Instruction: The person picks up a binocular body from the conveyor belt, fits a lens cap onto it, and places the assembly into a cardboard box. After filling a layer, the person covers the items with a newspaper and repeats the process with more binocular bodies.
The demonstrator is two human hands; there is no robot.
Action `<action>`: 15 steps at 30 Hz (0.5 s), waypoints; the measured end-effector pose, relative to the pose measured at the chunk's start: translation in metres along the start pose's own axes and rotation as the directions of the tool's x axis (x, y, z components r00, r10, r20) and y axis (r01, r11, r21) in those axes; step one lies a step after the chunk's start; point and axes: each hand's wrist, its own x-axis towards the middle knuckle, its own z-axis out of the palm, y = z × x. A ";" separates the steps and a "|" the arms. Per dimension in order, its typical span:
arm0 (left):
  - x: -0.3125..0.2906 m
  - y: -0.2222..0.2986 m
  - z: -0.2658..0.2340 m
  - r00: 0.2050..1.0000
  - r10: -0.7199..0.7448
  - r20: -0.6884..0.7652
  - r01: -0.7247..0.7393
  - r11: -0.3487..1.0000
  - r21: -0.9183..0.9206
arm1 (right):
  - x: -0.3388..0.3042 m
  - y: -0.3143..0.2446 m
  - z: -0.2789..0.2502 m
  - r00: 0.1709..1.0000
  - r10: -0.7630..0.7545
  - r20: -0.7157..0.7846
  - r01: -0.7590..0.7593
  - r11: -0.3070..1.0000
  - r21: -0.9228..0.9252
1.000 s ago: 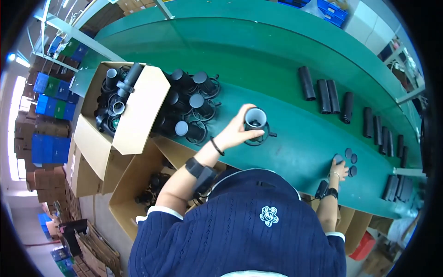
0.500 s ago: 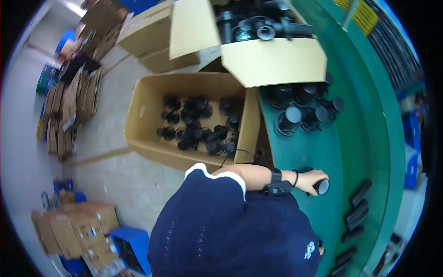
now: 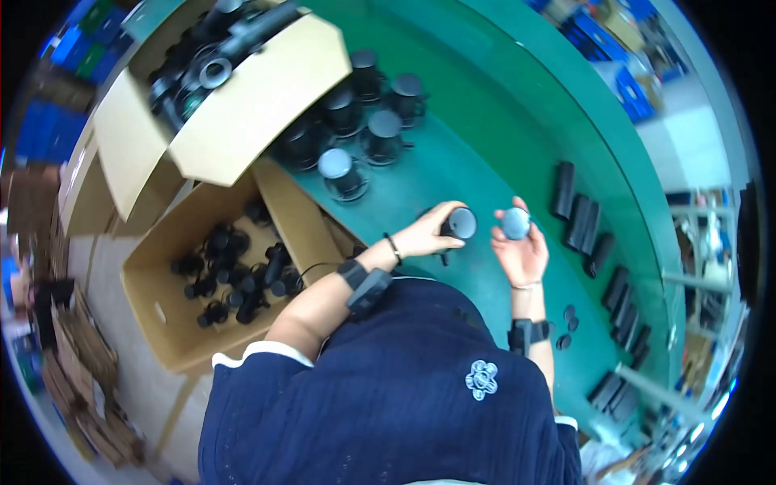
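Note:
My left hand [image 3: 427, 236] is closed round a black cylindrical part [image 3: 461, 224] with a round grey top, standing on the green workbench [image 3: 477, 279]. Just to its right my right hand [image 3: 522, 257], palm turned up, has its fingers curled round a round grey cap [image 3: 516, 224]. The two things are apart. Farther left on the bench stand several similar black parts, the nearest [image 3: 343, 175] with a pale grey top and a wide base. Near my right wrist lie several small black discs [image 3: 563, 343].
A deep cardboard box [image 3: 149, 311] at the left holds many black parts. Behind it an open carton [image 3: 259, 105] full of black pieces has its flaps spread over the bench. Black tubes [image 3: 584, 221] lie along the bench's right side, beside its raised green edge.
My view has swung to the right, so the boxes sit farther left. My right hand, hidden earlier, is now in view with the cap. My left hand still holds the black part.

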 end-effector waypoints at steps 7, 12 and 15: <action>0.014 0.020 0.003 0.994 -0.083 0.074 0.075 0.991 0.109 | -0.011 0.009 -0.005 0.993 -0.114 -0.034 0.115 0.993 0.036; 0.019 0.014 -0.002 0.989 -0.090 0.114 0.072 0.985 0.159 | -0.020 0.011 -0.013 0.994 -0.103 -0.043 0.106 0.992 0.073; 0.020 0.001 -0.002 0.977 -0.137 0.164 0.131 0.990 0.043 | -0.027 0.016 -0.031 0.983 -0.168 -0.069 0.170 0.985 0.018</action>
